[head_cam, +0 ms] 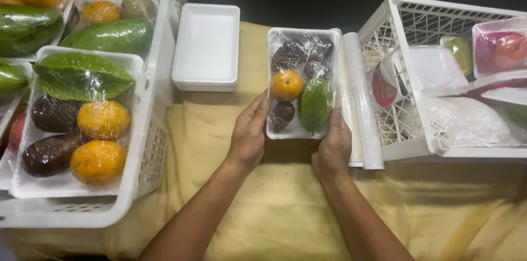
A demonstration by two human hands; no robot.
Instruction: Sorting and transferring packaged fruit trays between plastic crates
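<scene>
Both hands at fruit tray edges

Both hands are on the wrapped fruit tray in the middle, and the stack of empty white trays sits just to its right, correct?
Not quite. Both the left hand and right hand do hold the wrapped fruit tray, but the stack of empty white trays sits to its left, as the head view shows. The roll of cling film lies on its right.
</scene>
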